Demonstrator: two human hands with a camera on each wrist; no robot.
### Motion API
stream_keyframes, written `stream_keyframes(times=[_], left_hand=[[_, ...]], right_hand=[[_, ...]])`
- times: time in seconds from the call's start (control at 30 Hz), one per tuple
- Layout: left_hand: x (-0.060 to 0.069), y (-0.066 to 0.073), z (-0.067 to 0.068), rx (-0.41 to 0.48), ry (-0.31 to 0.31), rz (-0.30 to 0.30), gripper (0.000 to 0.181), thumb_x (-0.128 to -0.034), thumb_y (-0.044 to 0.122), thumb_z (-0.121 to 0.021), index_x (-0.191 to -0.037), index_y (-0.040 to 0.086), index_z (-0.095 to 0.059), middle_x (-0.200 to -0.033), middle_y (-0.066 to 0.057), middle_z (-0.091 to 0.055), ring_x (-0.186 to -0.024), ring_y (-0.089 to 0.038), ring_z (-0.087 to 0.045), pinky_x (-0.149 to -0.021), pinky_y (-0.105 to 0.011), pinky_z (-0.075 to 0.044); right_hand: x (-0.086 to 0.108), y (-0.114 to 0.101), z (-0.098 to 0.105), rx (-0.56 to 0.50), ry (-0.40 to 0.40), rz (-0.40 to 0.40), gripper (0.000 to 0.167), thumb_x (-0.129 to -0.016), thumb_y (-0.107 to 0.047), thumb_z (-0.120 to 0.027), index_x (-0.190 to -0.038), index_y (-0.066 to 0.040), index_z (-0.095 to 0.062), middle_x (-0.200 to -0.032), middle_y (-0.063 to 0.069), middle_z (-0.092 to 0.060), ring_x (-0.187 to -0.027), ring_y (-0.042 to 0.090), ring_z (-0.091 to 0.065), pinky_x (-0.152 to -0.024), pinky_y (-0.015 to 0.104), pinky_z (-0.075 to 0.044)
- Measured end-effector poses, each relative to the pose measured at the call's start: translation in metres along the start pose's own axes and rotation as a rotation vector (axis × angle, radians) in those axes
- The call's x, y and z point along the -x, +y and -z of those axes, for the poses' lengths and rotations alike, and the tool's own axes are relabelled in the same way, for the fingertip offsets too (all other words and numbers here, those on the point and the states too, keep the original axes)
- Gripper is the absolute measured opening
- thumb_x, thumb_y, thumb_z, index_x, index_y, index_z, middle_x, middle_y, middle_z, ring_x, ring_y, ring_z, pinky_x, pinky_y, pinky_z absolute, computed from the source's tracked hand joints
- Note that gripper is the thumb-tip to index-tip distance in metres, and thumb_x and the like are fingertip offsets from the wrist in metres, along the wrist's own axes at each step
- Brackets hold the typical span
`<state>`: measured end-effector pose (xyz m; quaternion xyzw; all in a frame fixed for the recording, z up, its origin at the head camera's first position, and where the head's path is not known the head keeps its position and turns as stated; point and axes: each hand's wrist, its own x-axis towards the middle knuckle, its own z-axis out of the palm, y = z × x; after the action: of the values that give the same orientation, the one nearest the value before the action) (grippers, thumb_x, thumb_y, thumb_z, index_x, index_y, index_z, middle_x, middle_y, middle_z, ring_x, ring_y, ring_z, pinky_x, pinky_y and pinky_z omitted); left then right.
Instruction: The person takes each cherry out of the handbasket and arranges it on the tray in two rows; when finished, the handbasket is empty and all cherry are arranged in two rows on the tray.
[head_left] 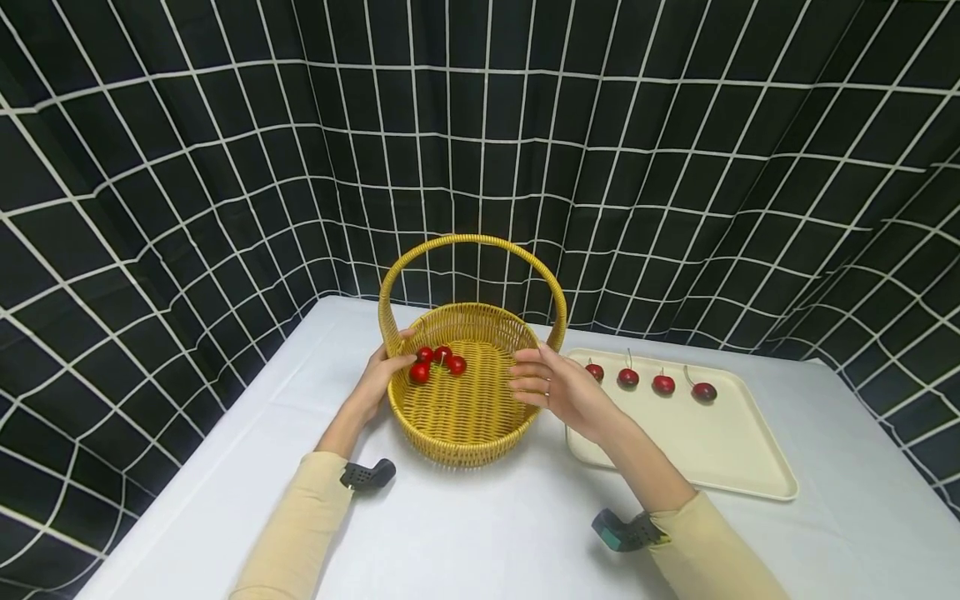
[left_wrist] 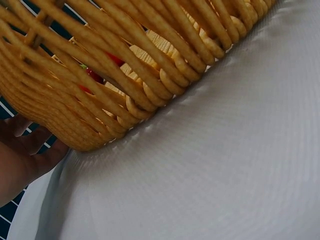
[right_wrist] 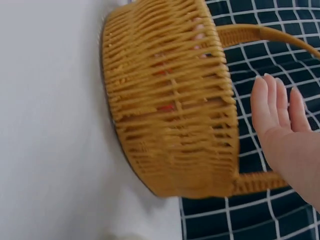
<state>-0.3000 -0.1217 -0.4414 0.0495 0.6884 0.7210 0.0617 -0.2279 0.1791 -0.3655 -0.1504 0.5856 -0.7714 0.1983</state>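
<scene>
A yellow woven basket (head_left: 465,454) with a tall arched handle stands upright on the white table. Several red cherries (head_left: 419,372) lie inside it, at the left. My left hand (head_left: 375,377) holds the basket's left rim near the handle's base, thumb over the rim; in the left wrist view the hand (left_wrist: 25,157) is against the outer weave (left_wrist: 100,95). Above the right rim, my right hand (head_left: 566,387) hangs with relaxed fingers, holding nothing. The right wrist view shows that hand (right_wrist: 287,132) with fingers extended beside the basket (right_wrist: 170,110), apart from it.
A cream tray (head_left: 690,458) lies to the right of the basket, with several dark red cherries (head_left: 663,384) in a row along its far side, stems up. Behind the white table (head_left: 465,542) hangs a black curtain (head_left: 465,167) with white grid lines.
</scene>
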Motion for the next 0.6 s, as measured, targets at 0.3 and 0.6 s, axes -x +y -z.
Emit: stream_keyframes(times=[0.3,0.6], left_hand=[[-0.003,-0.008,0.0,-0.023,0.023,-0.031,0.053,-0.0921,0.01,-0.053,-0.143,0.012,-0.039,-0.152,-0.01,-0.03,-0.139,-0.028,-0.022,-0.112,-0.048,-0.013],[-0.002,-0.007,0.0,-0.015,0.019,-0.031,0.053,-0.0922,0.009,-0.052,-0.143,0.011,-0.039,-0.151,-0.012,-0.031,-0.139,-0.028,-0.025,-0.112,-0.046,-0.015]], right_hand=[[-0.035,0.012,-0.013,0.003,0.09,-0.037,0.053,-0.103,-0.037,-0.037,-0.13,0.009,-0.041,-0.113,0.016,-0.057,-0.105,0.029,-0.058,-0.092,0.037,-0.048],[-0.062,0.026,-0.018,0.0,0.147,-0.087,0.061,-0.102,-0.039,-0.037,-0.138,0.01,-0.034,-0.131,0.029,-0.043,-0.124,0.045,-0.042,-0.098,0.042,-0.043]])
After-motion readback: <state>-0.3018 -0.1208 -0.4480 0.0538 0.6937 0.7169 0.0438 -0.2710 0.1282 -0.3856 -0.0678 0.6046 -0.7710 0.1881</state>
